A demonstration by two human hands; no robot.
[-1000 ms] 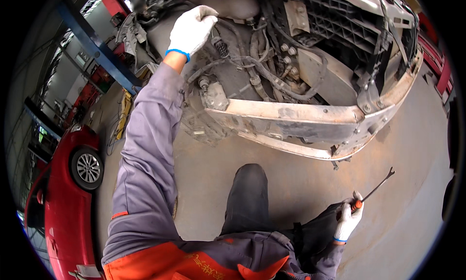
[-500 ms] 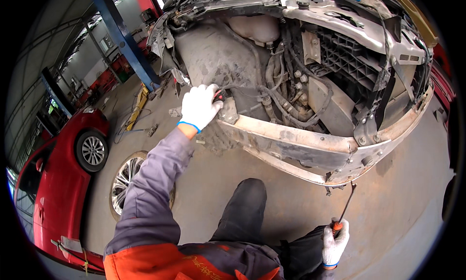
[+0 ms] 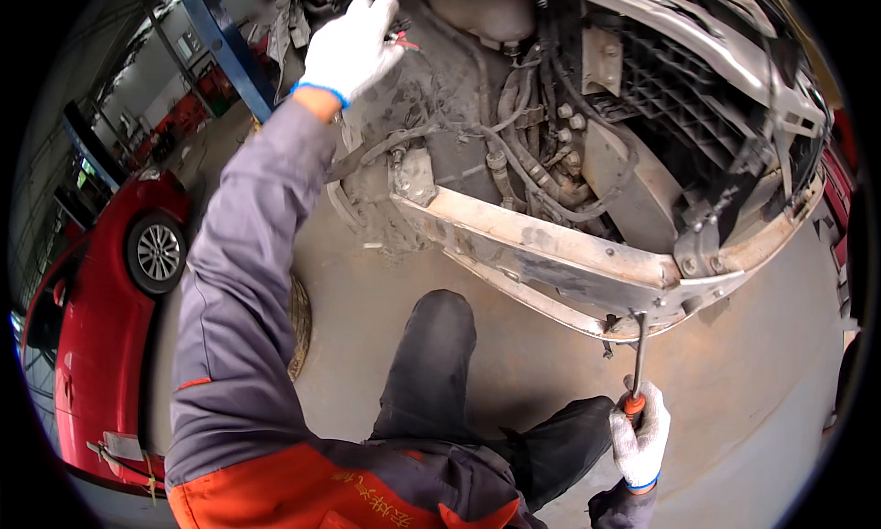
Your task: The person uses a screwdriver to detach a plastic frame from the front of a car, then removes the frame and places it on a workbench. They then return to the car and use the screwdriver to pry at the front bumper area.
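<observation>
My left hand [image 3: 353,47], in a white glove with a blue cuff, is raised at the upper left over the front of a stripped car. Its fingers are closed around a small red-and-black part [image 3: 402,42], whose kind I cannot make out. Below it, a wiring harness [image 3: 431,128] runs across the dirty wheel-arch liner. Low on the right, my gloved right hand [image 3: 642,437] grips a screwdriver [image 3: 634,404] by its orange handle. Its long shaft points up, the tip near the lower edge of the pale metal front beam [image 3: 551,249].
A dark radiator grille frame [image 3: 688,93] and hoses fill the open car front. A red car [image 3: 105,345] stands at the left, near a blue lift post [image 3: 225,47]. Behind my left sleeve a loose wheel [image 3: 300,327] partly shows. My bent knee [image 3: 440,322] is below the beam.
My left hand has moved up and away from the beam's end, carrying the red-and-black part. The screwdriver has swung more upright and shifted slightly left. The view has shifted a little.
</observation>
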